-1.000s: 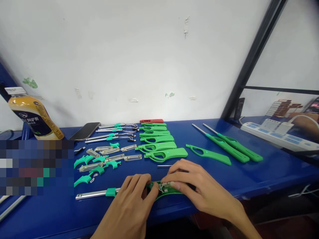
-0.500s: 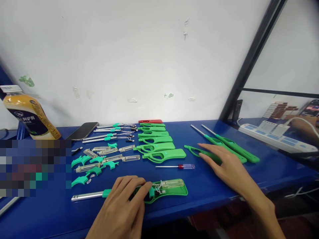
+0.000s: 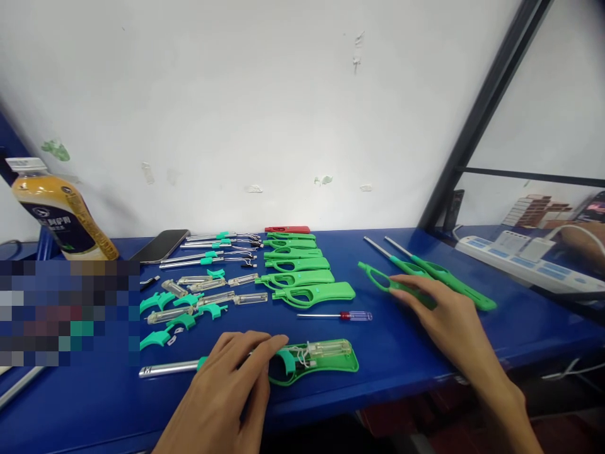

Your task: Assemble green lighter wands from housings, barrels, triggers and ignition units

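An opened green gas lighter (image 3: 333, 362) lies near the table's front edge, with its metal tube, clear fuel tank, white wires and teal trigger laid in the half shell. My left hand (image 3: 227, 384) is over its middle, fingers curled down onto the part where tube meets shell, hiding that part. Over to the right, my right hand (image 3: 437, 309) pinches a loose green shell half (image 3: 378, 277) between thumb and fingers, its looped end tilted up off the table. Just beyond it lie two assembled green lighters (image 3: 466, 290). Between my hands and farther back lies a screwdriver (image 3: 357, 316).
Several green shell halves (image 3: 326, 292) are lined up at the back, a red one (image 3: 287, 229) behind them. Metal tubes (image 3: 189, 262), clear tanks (image 3: 250, 297) and teal triggers (image 3: 212, 310) lie at left. A phone (image 3: 163, 246), a bottle (image 3: 61, 214) and a power strip (image 3: 529, 258) stand around.
My right hand has closed on the green shell half, and its looped end has lifted and shifted right. My left hand stays on the opened lighter, slid slightly left along it.
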`<action>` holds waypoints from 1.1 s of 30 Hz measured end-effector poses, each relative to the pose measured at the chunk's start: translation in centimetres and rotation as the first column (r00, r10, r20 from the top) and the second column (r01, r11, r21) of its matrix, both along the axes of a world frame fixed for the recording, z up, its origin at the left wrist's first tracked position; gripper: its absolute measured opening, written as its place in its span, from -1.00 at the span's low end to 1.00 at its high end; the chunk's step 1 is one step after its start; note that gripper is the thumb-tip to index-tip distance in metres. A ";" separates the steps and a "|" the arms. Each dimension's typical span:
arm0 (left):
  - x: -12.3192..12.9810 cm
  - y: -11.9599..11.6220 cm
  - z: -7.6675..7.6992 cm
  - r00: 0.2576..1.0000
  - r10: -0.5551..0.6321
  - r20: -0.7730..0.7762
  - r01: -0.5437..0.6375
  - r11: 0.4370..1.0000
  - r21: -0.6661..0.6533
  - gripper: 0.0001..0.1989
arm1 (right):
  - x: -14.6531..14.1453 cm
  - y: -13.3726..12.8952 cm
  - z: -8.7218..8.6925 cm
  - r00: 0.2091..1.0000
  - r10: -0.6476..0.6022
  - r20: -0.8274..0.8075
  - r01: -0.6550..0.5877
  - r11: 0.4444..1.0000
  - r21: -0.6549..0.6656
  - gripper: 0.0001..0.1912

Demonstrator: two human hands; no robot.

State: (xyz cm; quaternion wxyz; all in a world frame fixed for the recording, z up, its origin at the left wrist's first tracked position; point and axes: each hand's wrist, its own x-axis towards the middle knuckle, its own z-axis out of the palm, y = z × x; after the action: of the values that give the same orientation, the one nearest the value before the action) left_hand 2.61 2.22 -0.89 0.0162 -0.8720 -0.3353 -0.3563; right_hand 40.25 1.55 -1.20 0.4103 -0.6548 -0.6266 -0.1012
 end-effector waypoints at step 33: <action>-2.6 2.2 2.0 0.992 -0.026 -0.123 0.022 0.999 -0.041 -0.63 | -13.0 -1.2 1.4 0.696 0.707 -0.126 -0.718 0.677 -0.165 -0.81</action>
State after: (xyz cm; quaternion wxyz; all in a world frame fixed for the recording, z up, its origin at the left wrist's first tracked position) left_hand 0.01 4.39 1.07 0.0155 -0.8965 -0.3301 -0.2951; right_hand 27.29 0.40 0.20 0.3649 -0.3996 -0.8279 0.1475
